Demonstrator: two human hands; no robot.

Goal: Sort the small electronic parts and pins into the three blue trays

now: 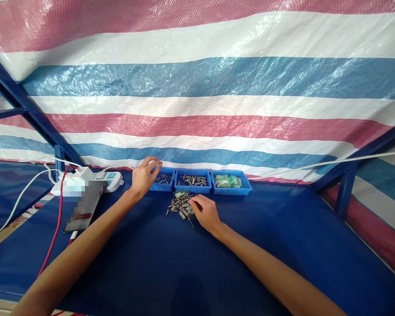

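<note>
My left hand (145, 177) hovers at the left blue bin (163, 187), which holds thin metal pins (164, 179). Its fingers are bent and apart, and I see nothing in them. My right hand (206, 213) is at the right side of a loose pile of metal pins (177, 202) and short grey cylinders (183, 215) on the blue table. The fingertips there are drawn together; what they pinch is too small to make out. Beyond the pile, the middle blue bin (193, 188) contains grey cylinders (194, 180).
The right blue bin (232, 191) holds small green-and-clear packets (228, 181). At left, a phone (88, 206), partly blurred, leans near a white power strip (113, 181) with a red cable (59, 215). A striped sheet (210, 79) hangs behind, between blue frame bars (36, 109).
</note>
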